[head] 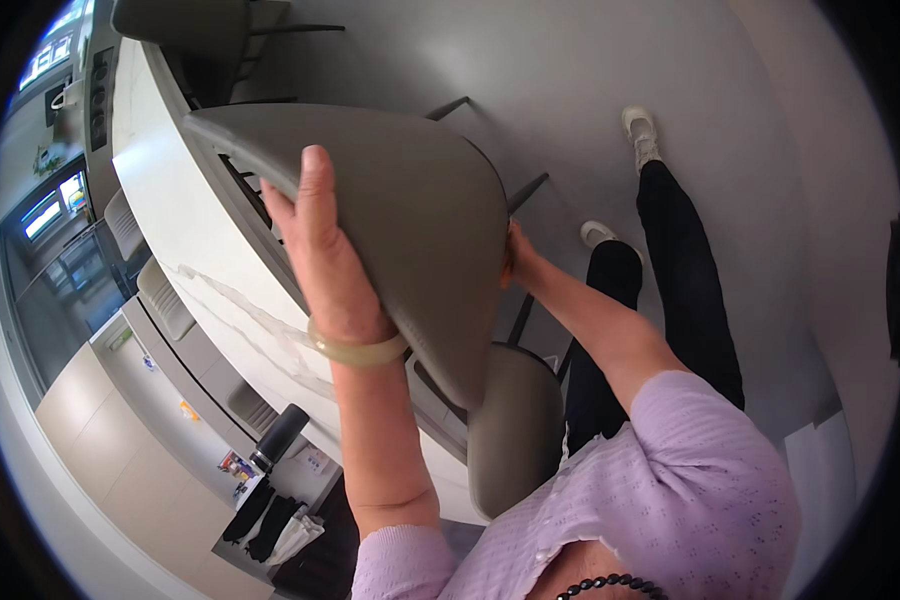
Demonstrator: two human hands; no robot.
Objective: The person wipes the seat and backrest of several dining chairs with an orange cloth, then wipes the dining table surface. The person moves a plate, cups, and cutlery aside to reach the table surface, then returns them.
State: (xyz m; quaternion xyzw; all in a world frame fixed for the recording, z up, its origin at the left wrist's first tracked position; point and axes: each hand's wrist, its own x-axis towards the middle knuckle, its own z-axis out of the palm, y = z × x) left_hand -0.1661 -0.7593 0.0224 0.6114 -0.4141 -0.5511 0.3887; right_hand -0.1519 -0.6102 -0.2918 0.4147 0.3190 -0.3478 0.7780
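Note:
A grey upholstered dining chair (420,202) with dark thin legs fills the middle, standing at the long side of a white marble-patterned table (217,255). My left hand (326,262), with a pale bangle at the wrist, lies on the chair's table-side edge, thumb along the outer face and fingers reaching over behind it. On the opposite edge my right hand (521,255) holds the chair low down; its fingers are partly hidden behind the shell. Another grey chair (517,435) is close beside it, nearer my body.
A further grey chair (187,37) stands at the table's far end. Lighter chairs (166,296) line the other side. A black cylinder (281,435) appears past the table, near dark and white cloths (274,525). My shoes (640,131) are on the grey floor (570,60).

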